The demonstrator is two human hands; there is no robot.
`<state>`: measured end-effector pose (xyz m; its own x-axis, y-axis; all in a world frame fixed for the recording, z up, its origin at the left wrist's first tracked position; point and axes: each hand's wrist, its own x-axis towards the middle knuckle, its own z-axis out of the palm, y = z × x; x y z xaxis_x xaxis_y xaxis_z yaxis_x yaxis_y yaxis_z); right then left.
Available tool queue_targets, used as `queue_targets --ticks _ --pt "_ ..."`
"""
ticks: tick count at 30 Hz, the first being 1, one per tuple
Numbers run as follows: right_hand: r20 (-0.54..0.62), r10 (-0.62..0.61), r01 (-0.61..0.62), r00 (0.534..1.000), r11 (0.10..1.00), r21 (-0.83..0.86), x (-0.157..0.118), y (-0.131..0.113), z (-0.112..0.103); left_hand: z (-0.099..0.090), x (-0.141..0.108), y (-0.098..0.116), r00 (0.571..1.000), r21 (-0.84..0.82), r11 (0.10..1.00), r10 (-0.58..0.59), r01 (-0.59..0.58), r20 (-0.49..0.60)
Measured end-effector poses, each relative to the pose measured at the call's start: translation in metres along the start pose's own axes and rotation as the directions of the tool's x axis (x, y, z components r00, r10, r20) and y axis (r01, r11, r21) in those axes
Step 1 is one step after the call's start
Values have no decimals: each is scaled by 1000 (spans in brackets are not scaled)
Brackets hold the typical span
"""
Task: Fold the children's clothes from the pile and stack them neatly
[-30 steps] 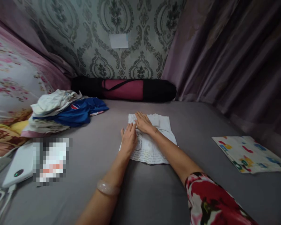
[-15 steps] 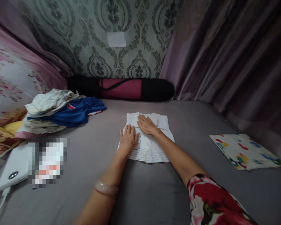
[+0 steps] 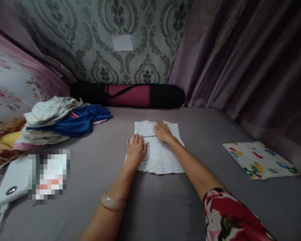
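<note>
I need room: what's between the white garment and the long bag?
Only bare grey sheet between the white garment and long bag, in the head view.

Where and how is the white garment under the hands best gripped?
Probably at the near hem of the white garment, coming from the person's side. It lies flat, with the left hand and right hand resting farther up, so that printed edge is mostly uncovered. Fingertips beneath and a thumb on top should pinch it.

rolled black-and-maroon bag, piled clothes, white power bank
</note>
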<state>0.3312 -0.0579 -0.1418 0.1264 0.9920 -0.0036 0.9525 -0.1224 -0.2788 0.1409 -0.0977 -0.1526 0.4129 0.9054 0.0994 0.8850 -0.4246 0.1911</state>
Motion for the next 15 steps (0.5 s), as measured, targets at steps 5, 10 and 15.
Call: queue_targets --ticks 5,10,15 --pt "-44 110 -112 993 993 -39 2 13 4 -2 0 1 1000 -8 1000 -8 8 27" --pt "23 95 -95 995 995 -6 5 16 -1 -1 1 0 1000 -6 1000 -7 7 26" --pt "94 57 -65 994 995 78 -15 26 -18 0 0 -2 1000 -20 1000 5 -6 -24"
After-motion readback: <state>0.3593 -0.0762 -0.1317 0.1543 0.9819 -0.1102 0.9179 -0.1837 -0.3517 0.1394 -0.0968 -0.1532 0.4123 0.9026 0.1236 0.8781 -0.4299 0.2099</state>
